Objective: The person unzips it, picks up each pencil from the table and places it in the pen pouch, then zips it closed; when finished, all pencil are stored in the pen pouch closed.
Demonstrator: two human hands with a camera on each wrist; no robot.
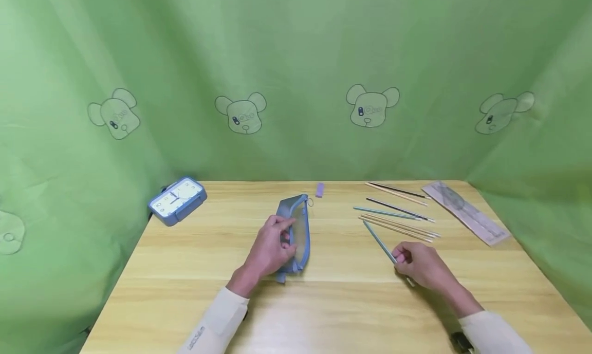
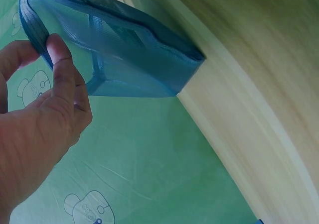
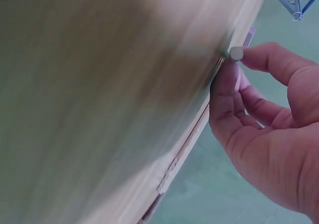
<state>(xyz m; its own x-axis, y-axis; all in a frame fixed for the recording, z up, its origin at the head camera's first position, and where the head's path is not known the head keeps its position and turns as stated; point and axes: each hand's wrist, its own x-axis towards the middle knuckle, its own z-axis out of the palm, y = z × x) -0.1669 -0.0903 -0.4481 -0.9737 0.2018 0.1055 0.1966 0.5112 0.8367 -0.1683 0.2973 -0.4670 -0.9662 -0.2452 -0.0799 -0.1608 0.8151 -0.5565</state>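
A blue mesh zip pouch [image 1: 302, 233] stands on the table with its zipped mouth spread apart. My left hand [image 1: 269, 248] pinches one edge of that mouth between thumb and forefinger, as the left wrist view of the hand [image 2: 55, 99] also shows. To the right, my right hand [image 1: 422, 265] holds a teal pencil [image 1: 379, 242] near one end, its other end reaching towards several pencils. In the right wrist view the round, pale end of the pencil [image 3: 236, 54] shows between thumb and fingertip.
Several plain wooden pencils [image 1: 399, 227], another teal pencil [image 1: 384, 212] and dark pencils [image 1: 398, 207] lie at the right. Beyond them is a flat clear-and-pink packet [image 1: 467, 212]. A purple eraser [image 1: 319, 190] lies behind the pouch; a blue clock [image 1: 178, 200] stands at the far left.
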